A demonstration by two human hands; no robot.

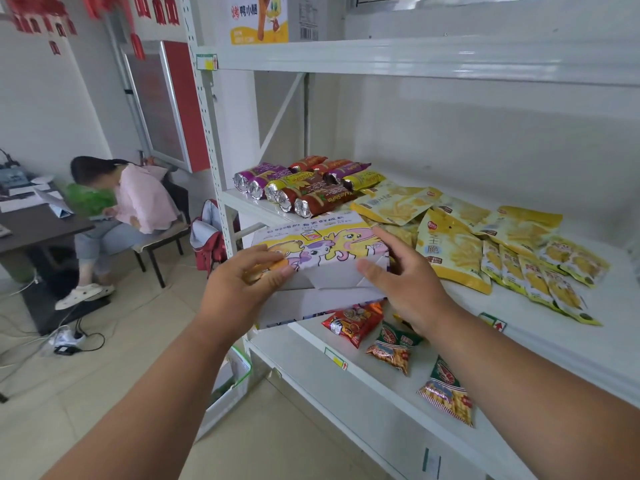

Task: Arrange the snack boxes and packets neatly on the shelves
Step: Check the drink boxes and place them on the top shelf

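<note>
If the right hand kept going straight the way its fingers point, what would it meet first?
Most likely the cartoon-printed box: the right hand points up-left with its fingertips already at the box's right end.

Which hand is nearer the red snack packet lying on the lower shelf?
Right. The right hand sits directly above the red snack packet, resting on the cartoon box; the left hand grips the box's far left end.

Both hands on the cartoon pony box [322, 244] at the middle shelf's [519, 327] front edge — left hand [242, 282] curled round its near-left corner, right hand [405, 275] with fingers spread on the right end. Behind it, foil-ended tube packets [294, 185]; yellow chip bags [450, 244] just right. Red and green packets [381, 337] on the lower shelf [311, 368] — a seated person [135, 202] far left.
</note>
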